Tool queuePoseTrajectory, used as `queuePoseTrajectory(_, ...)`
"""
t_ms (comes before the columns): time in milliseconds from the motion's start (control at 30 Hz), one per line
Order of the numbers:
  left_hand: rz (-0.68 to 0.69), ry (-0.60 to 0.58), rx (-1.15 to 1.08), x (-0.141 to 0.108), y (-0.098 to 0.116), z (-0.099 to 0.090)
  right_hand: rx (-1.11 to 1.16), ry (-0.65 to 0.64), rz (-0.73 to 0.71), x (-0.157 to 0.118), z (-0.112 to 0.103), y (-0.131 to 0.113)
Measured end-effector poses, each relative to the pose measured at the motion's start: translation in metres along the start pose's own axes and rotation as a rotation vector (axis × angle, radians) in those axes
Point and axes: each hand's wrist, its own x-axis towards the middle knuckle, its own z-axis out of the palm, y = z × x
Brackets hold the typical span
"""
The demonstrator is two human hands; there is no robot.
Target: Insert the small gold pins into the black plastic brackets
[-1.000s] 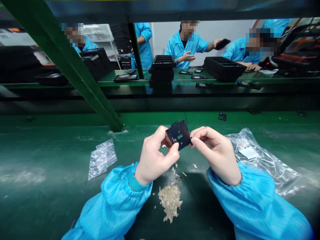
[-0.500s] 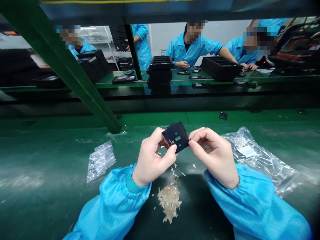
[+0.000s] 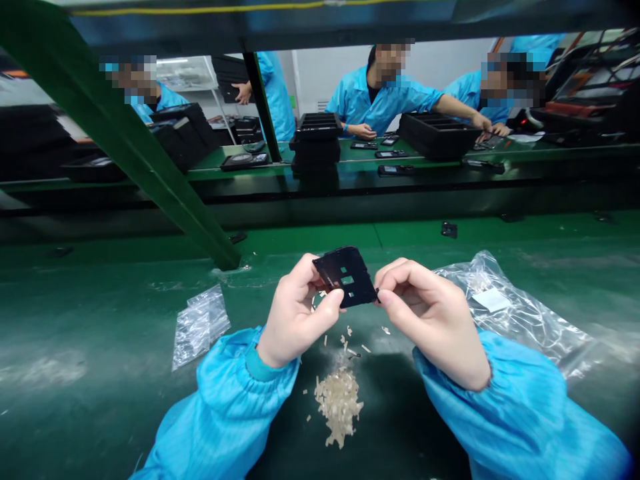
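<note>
A flat black plastic part [image 3: 349, 273] with small square holes is gripped at its left side by my left hand [image 3: 304, 313], thumb on its face. At its lower right corner, my right hand [image 3: 425, 303] pinches a tiny dark piece that touches or nearly touches the edge; whether it is separate cannot be made out. Below the hands, a heap of small pale strips [image 3: 339, 403] lies on the green table [image 3: 120, 400], with several loose strips scattered between the heap and the black part.
A small clear bag [image 3: 201, 327] lies to the left, a larger clear bag [image 3: 530, 323] to the right. A green post [image 3: 150, 167] slants down at the left. Beyond the ledge, people in blue work near black trays [image 3: 440, 137]. A small black part [image 3: 449, 230] lies farther back.
The black part has shifted slightly left and turned a little with my left hand. My right hand still pinches at its corner. Across the ledge, a person's outstretched hand has moved.
</note>
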Motion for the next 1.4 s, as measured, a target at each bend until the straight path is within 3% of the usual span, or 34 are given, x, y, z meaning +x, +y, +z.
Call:
queuePoseTrajectory(533, 0.035, -0.192, -0.257, 0.004, -0.021, -0.012, -0.068, -0.127, -0.042, 0.000, -0.004, -0.008)
queuePoseTrajectory(667, 0.028, -0.220, -0.236, 0.006, -0.025, -0.014, -0.072, -0.145, -0.048, 0.000, -0.005, -0.011)
queuePoseTrajectory(1000, -0.016, -0.285, -0.264, 0.008, -0.028, -0.018, -0.031, -0.262, 0.098, 0.002, -0.006, -0.009)
queuePoseTrajectory(1400, -0.208, -0.341, -0.496, 0.009, -0.024, -0.007, 0.322, -0.363, 0.216, 0.003, -0.007, -0.005)
